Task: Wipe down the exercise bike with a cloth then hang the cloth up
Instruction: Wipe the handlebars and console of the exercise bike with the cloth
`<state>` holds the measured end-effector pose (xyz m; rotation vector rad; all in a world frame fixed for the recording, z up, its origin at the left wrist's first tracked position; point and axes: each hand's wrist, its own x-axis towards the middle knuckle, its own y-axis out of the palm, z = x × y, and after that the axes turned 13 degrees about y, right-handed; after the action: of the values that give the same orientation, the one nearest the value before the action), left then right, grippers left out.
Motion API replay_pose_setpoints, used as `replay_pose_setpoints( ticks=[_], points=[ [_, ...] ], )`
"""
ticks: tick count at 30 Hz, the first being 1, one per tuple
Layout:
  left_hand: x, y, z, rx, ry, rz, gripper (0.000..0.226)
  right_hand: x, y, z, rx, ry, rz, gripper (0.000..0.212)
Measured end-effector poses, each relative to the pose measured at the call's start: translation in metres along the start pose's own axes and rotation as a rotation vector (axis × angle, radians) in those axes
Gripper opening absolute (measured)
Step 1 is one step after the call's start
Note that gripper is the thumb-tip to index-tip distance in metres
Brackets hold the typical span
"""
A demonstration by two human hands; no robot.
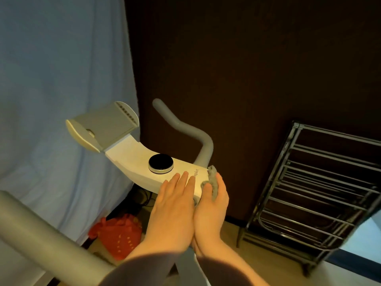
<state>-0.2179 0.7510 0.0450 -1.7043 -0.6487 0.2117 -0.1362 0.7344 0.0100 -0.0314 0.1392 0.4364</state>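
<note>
Here we should press the grey cloth [213,183], bunched in our right hand [210,205], firmly along the console's [132,153] right edge at frame centre. Our left hand [175,203] lies flat, fingers straight, steadying the top.

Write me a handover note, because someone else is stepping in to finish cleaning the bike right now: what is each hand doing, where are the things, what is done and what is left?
Left hand: flat, fingers straight, resting on the near end of the bike's white console.
Right hand: holds the bunched grey cloth against the console's right edge.
Things: the round black knob sits mid-console; the grey handlebar curves up behind; the black wire rack stands to the right.
Done: cannot tell how much is wiped.
Left: finish wiping the bike, then hang the cloth up; it is not yet hung.
</note>
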Motion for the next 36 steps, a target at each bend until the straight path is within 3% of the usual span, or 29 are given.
replay_pose_setpoints(
  ticks=[3,9,12,14,16,18,21,23,26,29,31,33,36],
  points=[
    [0.002,0.003,0.000,0.017,0.005,-0.009,0.060,0.017,-0.011,0.001,-0.246,-0.223,0.085,0.036],
    [0.003,0.005,0.003,-0.076,-0.056,-0.109,0.056,0.030,-0.042,0.010,-0.671,-0.650,0.426,0.037],
    [0.002,0.006,0.004,-0.126,-0.119,-0.193,0.054,0.058,-0.039,0.031,-0.797,-0.680,0.585,0.038],
    [0.000,0.008,0.005,-0.149,-0.141,-0.221,0.055,0.069,-0.031,0.040,-0.881,-0.691,0.577,0.039],
    [-0.001,0.007,0.006,-0.201,-0.155,-0.267,0.055,0.062,-0.029,0.036,-0.919,-0.796,0.564,0.041],
    [-0.004,0.004,0.007,-0.235,-0.200,-0.352,0.046,0.054,-0.039,0.033,-0.943,-0.929,0.660,0.044],
    [-0.005,0.003,0.010,-0.219,-0.320,-0.413,0.047,0.078,-0.040,0.046,-0.984,-0.905,0.801,0.043],
    [-0.005,0.005,0.010,-0.200,-0.404,-0.386,0.059,0.090,-0.028,0.049,-0.970,-0.856,0.725,0.042],
    [-0.004,0.007,0.007,-0.148,-0.485,-0.345,0.069,0.070,-0.022,0.037,-0.984,-0.972,0.649,0.041],
    [-0.002,0.004,0.002,-0.059,-0.537,-0.310,0.067,0.077,-0.033,0.039,-0.981,-1.088,0.864,0.042],
    [0.000,0.000,-0.004,0.005,-0.562,-0.282,0.063,0.101,-0.028,0.053,-0.961,-0.970,1.009,0.041],
    [0.001,-0.003,-0.008,0.054,-0.582,-0.260,0.060,0.115,-0.021,0.055,-0.932,-0.919,0.943,0.040],
    [0.001,-0.004,-0.011,0.095,-0.602,-0.240,0.060,0.090,-0.026,0.039,-0.963,-1.011,0.813,0.047]
  ],
)
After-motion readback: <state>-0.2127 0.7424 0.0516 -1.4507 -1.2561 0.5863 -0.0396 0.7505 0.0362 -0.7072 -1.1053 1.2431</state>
